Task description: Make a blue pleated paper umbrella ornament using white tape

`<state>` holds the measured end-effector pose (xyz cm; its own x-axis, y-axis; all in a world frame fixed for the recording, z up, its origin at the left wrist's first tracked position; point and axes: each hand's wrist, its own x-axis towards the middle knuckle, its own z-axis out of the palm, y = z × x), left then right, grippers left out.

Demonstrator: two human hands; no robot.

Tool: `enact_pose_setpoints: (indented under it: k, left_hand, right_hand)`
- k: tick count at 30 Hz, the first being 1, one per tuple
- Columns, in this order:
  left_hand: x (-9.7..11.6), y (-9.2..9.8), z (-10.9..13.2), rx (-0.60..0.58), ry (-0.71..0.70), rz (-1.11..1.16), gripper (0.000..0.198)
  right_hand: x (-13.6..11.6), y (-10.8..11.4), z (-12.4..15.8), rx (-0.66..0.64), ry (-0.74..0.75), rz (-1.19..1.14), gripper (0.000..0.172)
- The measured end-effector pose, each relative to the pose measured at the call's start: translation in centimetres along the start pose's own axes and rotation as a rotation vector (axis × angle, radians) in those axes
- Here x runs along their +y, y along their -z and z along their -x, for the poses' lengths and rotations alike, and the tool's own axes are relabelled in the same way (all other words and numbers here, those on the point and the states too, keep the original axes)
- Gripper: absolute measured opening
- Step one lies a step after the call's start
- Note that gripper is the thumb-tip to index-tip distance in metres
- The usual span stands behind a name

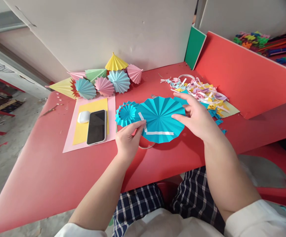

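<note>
Between my hands is a bright blue pleated paper disc point(160, 112), its folds fanning out from the centre. A long strip of white tape point(159, 133) lies across its lower part, and a shorter white strip point(141, 117) is at the left edge. My left hand point(129, 140) pinches that left edge, fingertips on the short strip. My right hand point(194, 115) grips the right edge, thumb on top and the other fingers behind, partly hidden. Just left of the disc sits a blue pleated paper ring point(127, 114) on the red table point(95, 177).
Folded paper umbrellas point(118, 80) in several colours are grouped at the back left. A phone point(97, 126) and a white case point(83, 117) lie on yellow and pink paper. Paper scraps point(203, 90) are heaped at the right, before a red board point(246, 72).
</note>
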<state>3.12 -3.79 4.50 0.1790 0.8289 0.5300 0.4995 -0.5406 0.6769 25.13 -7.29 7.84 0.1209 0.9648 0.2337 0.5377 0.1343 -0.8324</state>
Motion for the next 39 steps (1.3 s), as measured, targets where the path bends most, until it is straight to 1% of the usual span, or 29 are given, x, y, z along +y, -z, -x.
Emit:
enact_pose_setpoints:
  k: [4, 10, 12, 14, 16, 18, 20, 22, 24, 26, 29, 32, 35, 37, 39]
  left_hand:
    - [0.0, 0.0, 0.0, -0.027, -0.006, 0.001, 0.014]
    - [0.2, -0.1, -0.1, -0.081, -0.012, 0.011, 0.011]
    - [0.3, -0.1, -0.1, -0.088, 0.023, 0.041, 0.011]
    - [0.4, 0.0, -0.1, -0.120, 0.090, 0.109, 0.015]
    - [0.4, 0.0, -0.1, -0.174, 0.155, 0.195, 0.023]
    - [0.2, 0.0, 0.0, -0.210, 0.169, 0.236, 0.024]
    - [-0.1, 0.1, 0.0, -0.209, 0.099, 0.213, 0.020]
    - [-0.4, 0.1, 0.0, -0.224, -0.023, 0.153, 0.014]
    - [-0.5, 0.1, 0.0, -0.275, -0.132, 0.096, 0.017]
    - [-0.5, 0.0, 0.0, -0.309, -0.174, 0.053, 0.021]
    - [-0.4, -0.3, -0.1, -0.294, -0.141, 0.035, 0.026]
    - [-0.3, -0.5, -0.2, -0.272, -0.040, 0.069, 0.022]
    - [-0.2, -0.4, -0.2, -0.197, 0.059, 0.084, 0.018]
    - [-0.2, -0.4, -0.2, -0.156, 0.088, 0.077, 0.019]
    - [-0.2, -0.3, -0.2, -0.140, 0.084, 0.067, 0.020]
  right_hand:
    - [-0.1, -0.1, 0.0, 0.001, 0.002, -0.021, 0.056]
    - [-0.5, -0.2, -0.1, -0.010, 0.015, -0.020, 0.049]
    - [-0.4, -0.3, -0.1, -0.020, -0.001, -0.049, 0.048]
    - [-0.1, -0.3, -0.2, -0.018, -0.024, -0.083, 0.046]
    - [0.3, -0.4, -0.3, 0.009, -0.037, -0.093, 0.045]
    - [0.6, -0.4, -0.4, 0.058, -0.035, -0.071, 0.043]
    - [0.9, -0.5, -0.4, 0.111, -0.034, -0.038, 0.041]
    - [1.1, -0.5, -0.5, 0.149, -0.056, -0.012, 0.040]
    - [1.1, -0.5, -0.5, 0.175, -0.092, -0.006, 0.042]
    - [1.0, -0.6, -0.5, 0.188, -0.106, -0.016, 0.043]
    - [0.6, -0.6, -0.4, 0.159, -0.074, -0.042, 0.042]
    - [0.1, -0.5, -0.3, 0.100, -0.055, -0.073, 0.042]
    - [-0.4, -0.2, -0.2, 0.048, -0.050, -0.055, 0.040]
    - [-0.7, 0.0, -0.1, 0.047, -0.046, -0.038, 0.040]
    - [-0.9, 0.2, 0.0, 0.078, -0.040, -0.033, 0.043]
